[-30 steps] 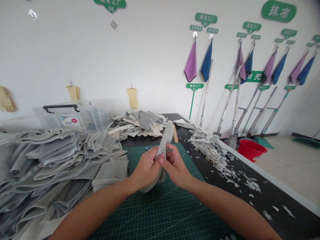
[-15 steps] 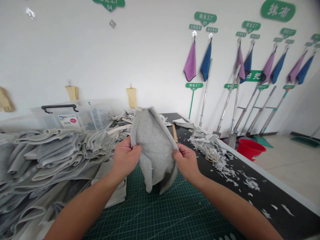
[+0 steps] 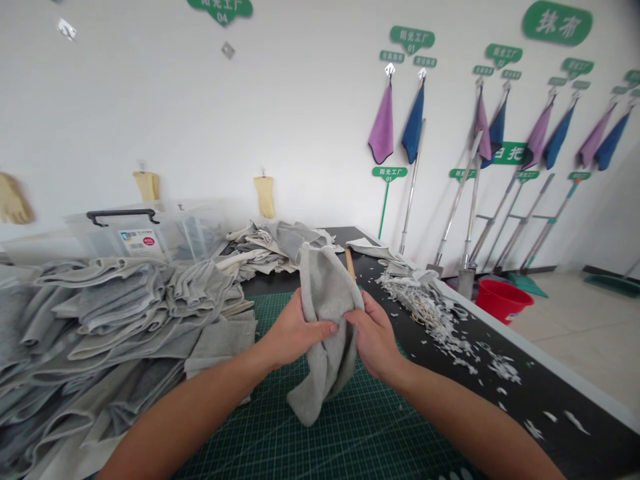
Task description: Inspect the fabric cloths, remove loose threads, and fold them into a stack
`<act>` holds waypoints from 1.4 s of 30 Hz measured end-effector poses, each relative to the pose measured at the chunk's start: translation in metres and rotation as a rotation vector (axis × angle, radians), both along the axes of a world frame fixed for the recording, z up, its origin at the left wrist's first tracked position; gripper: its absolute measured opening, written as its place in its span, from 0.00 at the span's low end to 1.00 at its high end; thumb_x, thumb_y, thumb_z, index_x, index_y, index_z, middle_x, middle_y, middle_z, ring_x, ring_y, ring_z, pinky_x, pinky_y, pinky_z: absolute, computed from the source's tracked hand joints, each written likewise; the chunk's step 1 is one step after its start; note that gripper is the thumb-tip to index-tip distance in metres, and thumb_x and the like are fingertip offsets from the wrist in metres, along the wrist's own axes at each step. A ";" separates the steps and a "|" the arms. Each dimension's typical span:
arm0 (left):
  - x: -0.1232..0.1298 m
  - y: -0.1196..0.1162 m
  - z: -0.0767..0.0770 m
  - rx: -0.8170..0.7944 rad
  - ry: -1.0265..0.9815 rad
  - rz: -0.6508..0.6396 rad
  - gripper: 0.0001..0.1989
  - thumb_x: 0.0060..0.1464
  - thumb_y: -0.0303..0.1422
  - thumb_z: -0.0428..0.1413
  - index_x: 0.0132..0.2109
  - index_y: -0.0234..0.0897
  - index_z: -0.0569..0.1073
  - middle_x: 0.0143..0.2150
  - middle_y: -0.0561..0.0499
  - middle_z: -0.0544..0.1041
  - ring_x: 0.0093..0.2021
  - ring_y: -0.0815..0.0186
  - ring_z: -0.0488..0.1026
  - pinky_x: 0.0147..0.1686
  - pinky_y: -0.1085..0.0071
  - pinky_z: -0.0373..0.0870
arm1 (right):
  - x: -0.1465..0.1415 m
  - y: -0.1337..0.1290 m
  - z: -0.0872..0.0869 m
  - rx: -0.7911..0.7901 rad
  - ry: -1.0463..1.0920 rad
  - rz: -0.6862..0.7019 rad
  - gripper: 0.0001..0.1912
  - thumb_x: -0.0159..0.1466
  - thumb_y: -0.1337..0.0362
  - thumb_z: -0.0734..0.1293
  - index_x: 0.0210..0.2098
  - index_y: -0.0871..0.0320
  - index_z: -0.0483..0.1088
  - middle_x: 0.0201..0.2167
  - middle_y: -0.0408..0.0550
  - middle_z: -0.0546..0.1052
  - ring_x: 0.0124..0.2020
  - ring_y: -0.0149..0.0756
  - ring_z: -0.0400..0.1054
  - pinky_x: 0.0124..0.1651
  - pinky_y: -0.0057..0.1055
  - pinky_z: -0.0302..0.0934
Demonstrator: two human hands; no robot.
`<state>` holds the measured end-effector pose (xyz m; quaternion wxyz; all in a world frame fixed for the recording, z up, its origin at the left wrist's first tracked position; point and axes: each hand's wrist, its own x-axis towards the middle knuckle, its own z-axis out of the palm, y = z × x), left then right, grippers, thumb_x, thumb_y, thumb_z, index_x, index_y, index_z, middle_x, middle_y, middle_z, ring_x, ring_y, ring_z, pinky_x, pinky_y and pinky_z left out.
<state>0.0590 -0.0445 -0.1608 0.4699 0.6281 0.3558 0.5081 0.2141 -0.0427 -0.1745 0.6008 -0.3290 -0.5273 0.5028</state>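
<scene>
A grey fabric piece (image 3: 325, 283) hangs between my hands, bunched lengthwise, with its lower end drooping above the green cutting mat (image 3: 300, 443). My left hand (image 3: 295, 330) grips its left edge, the thumb lying across the front of the cloth. On the right edge, my right hand (image 3: 373, 333) pinches the fabric between thumb and fingers. The two thumbs are close together at the cloth's middle. Folded grey cloths (image 3: 115, 307) are heaped in layers to the left of the mat.
Behind the heap stands a clear plastic box (image 3: 173, 233). Loose grey scraps (image 3: 285, 240) lie at the table's far end, near a wooden ruler (image 3: 350, 265). Shredded trimmings (image 3: 430, 310) cover part of the black tabletop at right. A red bucket (image 3: 503, 300) is on the floor.
My left hand has moved right, toward my right hand. The fabric has gone from spread out to narrow and bunched, and its top has dropped, showing more scraps behind.
</scene>
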 end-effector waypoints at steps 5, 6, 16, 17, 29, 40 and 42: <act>-0.006 0.002 0.005 0.012 0.140 0.036 0.26 0.40 0.20 0.51 0.50 0.33 0.65 0.44 0.48 0.73 0.41 0.63 0.70 0.39 0.71 0.66 | 0.000 0.003 0.001 -0.015 0.177 -0.054 0.08 0.51 0.70 0.61 0.32 0.56 0.65 0.25 0.38 0.67 0.27 0.29 0.59 0.29 0.24 0.55; -0.008 0.003 0.006 0.018 0.148 0.055 0.25 0.40 0.20 0.50 0.49 0.33 0.67 0.43 0.49 0.73 0.40 0.64 0.70 0.38 0.71 0.66 | 0.000 0.003 0.001 -0.021 0.205 -0.053 0.09 0.51 0.70 0.61 0.33 0.56 0.66 0.25 0.38 0.68 0.27 0.30 0.60 0.30 0.25 0.56; -0.012 0.001 0.009 -0.142 -0.146 -0.025 0.13 0.44 0.23 0.52 0.41 0.32 0.72 0.33 0.50 0.76 0.31 0.67 0.71 0.33 0.73 0.66 | 0.003 0.021 -0.005 0.072 -0.121 -0.256 0.11 0.55 0.68 0.60 0.39 0.56 0.63 0.34 0.43 0.70 0.35 0.34 0.64 0.38 0.31 0.60; -0.012 -0.001 0.011 -0.143 -0.189 -0.033 0.12 0.45 0.25 0.54 0.41 0.32 0.72 0.33 0.50 0.76 0.31 0.67 0.71 0.34 0.72 0.67 | 0.004 0.023 -0.007 0.115 -0.206 -0.312 0.14 0.55 0.68 0.61 0.42 0.57 0.62 0.37 0.45 0.70 0.38 0.35 0.64 0.41 0.33 0.61; -0.004 -0.006 0.006 -0.008 -0.118 0.015 0.08 0.53 0.33 0.55 0.39 0.33 0.70 0.35 0.49 0.75 0.32 0.69 0.70 0.34 0.75 0.66 | 0.008 -0.009 0.001 1.028 -0.856 -0.341 0.20 0.58 0.60 0.68 0.49 0.57 0.66 0.40 0.51 0.71 0.41 0.39 0.63 0.43 0.38 0.61; 0.001 -0.008 0.002 -0.073 -0.120 -0.033 0.08 0.53 0.33 0.54 0.41 0.34 0.70 0.34 0.50 0.75 0.33 0.68 0.71 0.35 0.74 0.66 | 0.005 -0.005 -0.002 1.134 -0.838 -0.245 0.09 0.60 0.72 0.63 0.40 0.58 0.68 0.34 0.48 0.73 0.35 0.34 0.63 0.40 0.35 0.60; 0.000 -0.008 0.002 -0.077 -0.130 -0.017 0.09 0.53 0.33 0.55 0.40 0.33 0.71 0.34 0.49 0.76 0.33 0.68 0.71 0.34 0.74 0.66 | 0.007 -0.006 0.001 1.111 -0.823 -0.221 0.07 0.60 0.72 0.62 0.38 0.59 0.68 0.33 0.47 0.73 0.34 0.33 0.63 0.39 0.34 0.60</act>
